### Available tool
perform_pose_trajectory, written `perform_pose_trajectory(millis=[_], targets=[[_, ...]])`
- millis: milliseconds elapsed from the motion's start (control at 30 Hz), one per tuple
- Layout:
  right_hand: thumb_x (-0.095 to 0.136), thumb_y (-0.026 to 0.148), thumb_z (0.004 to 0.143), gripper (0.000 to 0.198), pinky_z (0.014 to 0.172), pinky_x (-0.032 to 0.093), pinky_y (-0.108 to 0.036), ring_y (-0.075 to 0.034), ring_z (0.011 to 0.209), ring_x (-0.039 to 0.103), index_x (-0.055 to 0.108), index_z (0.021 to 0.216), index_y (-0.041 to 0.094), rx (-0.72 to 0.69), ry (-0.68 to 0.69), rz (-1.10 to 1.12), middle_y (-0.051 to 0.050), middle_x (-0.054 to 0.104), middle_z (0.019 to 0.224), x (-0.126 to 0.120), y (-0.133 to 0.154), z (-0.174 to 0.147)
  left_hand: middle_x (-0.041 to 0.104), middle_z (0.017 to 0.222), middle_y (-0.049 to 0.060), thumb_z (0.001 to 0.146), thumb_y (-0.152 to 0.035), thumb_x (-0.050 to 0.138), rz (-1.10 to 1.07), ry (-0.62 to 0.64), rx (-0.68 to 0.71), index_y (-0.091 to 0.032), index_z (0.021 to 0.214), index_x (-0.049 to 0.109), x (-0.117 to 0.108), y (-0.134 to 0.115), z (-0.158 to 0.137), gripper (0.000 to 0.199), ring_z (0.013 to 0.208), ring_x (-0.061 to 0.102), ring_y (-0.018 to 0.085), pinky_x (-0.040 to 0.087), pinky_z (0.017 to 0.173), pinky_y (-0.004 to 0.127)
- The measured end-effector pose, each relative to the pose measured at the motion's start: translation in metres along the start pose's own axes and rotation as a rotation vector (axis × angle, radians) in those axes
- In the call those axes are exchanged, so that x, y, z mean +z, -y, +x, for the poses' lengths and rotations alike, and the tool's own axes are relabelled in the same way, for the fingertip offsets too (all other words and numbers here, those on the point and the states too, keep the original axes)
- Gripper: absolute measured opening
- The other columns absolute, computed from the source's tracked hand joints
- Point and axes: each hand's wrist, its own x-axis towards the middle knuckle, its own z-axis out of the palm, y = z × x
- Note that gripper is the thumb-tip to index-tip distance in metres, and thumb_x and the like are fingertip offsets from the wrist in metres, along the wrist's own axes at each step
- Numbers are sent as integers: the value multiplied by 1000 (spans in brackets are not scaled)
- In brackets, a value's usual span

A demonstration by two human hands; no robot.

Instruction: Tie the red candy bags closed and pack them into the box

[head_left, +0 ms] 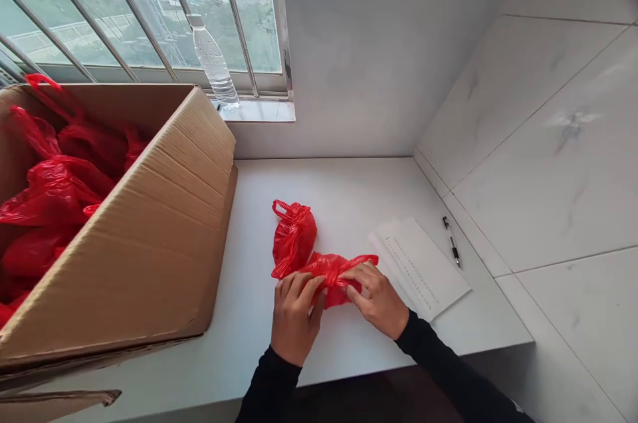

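A red plastic bag (339, 296) lies on the white table, its top twisted into a knot between my two hands. My left hand (298, 310) pinches the bag on the left of the knot. From the right, my right hand (376, 296) grips a twisted handle of the same bag between thumb and fingers. Just behind my left hand sits a second red plastic bag (294, 237), tied at the top with a loop standing up. What the bags contain cannot be made out.
On the left a large open cardboard box (149, 243) holds several red bags (54, 190). Papers (423, 270) and a pen (451, 242) lie on the white table (323, 183) at right. A water bottle (212, 60) stands on the sill by the barred window.
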Motion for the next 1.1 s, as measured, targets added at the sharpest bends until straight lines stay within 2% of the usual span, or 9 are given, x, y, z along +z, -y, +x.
perform_pose_trajectory(millis=[133,233,367,467,600,700,833,967,1100], targets=[[47,20,95,23,80,55,-38,-23,88,65,69,99,23,180,-94,22,-5,72,91,-29,-21,-33,68,86,3,94,-27,58,60,-40,-98,-19,92,66,-22,3,-19,12,86,61,21,46,87,45],[45,21,93,28,89,55,-41,-25,102,64,66,111,22,265,-132,43,-8,70,107,-41,-27,-53,66,102,9,95,-24,53,40,-27,-144,-20,107,63,-33,-8,-30,16,98,61,24,50,85,43],[57,22,85,54,118,26,-56,-28,131,46,49,138,28,170,7,21,-6,56,137,-34,-8,-53,54,143,9,89,-20,60,-17,99,-16,-28,139,51,-22,-27,-33,51,135,44,28,40,109,48],[60,19,84,38,121,12,-59,-26,112,58,61,121,26,146,47,2,-3,66,114,-28,4,-46,70,123,2,84,-16,63,-40,113,27,-31,115,69,-17,-23,-31,35,127,53,29,31,115,52],[55,37,96,14,92,48,-42,-22,85,62,62,97,24,361,-84,322,-1,66,90,-43,3,-47,72,105,3,90,-19,58,-93,10,-138,-27,102,70,-36,-10,-32,19,102,66,24,50,96,42],[53,46,98,22,75,50,-33,-20,83,59,57,101,24,422,-128,525,-2,63,94,-58,4,-49,68,113,6,95,-24,53,-130,-24,-304,-26,122,61,-53,-17,-31,29,97,66,21,56,74,31],[60,45,95,21,87,48,-35,-20,94,58,56,101,26,393,-65,460,-2,60,101,-64,19,-49,56,126,5,86,-29,69,-140,-101,-306,-30,124,62,-58,-43,-27,38,118,56,23,51,88,30],[66,32,91,28,97,47,-41,-24,113,56,55,116,28,252,-264,355,-5,58,117,-68,52,-56,50,112,2,83,-24,72,-145,-272,-262,-31,102,70,-64,-65,-24,21,105,54,19,44,92,33],[58,10,90,26,87,51,-40,-21,95,60,60,113,23,-249,-646,195,-5,61,104,-70,91,-54,53,97,0,84,-22,71,-301,-248,-359,-30,93,69,-84,-81,-27,13,91,53,17,43,76,29]])
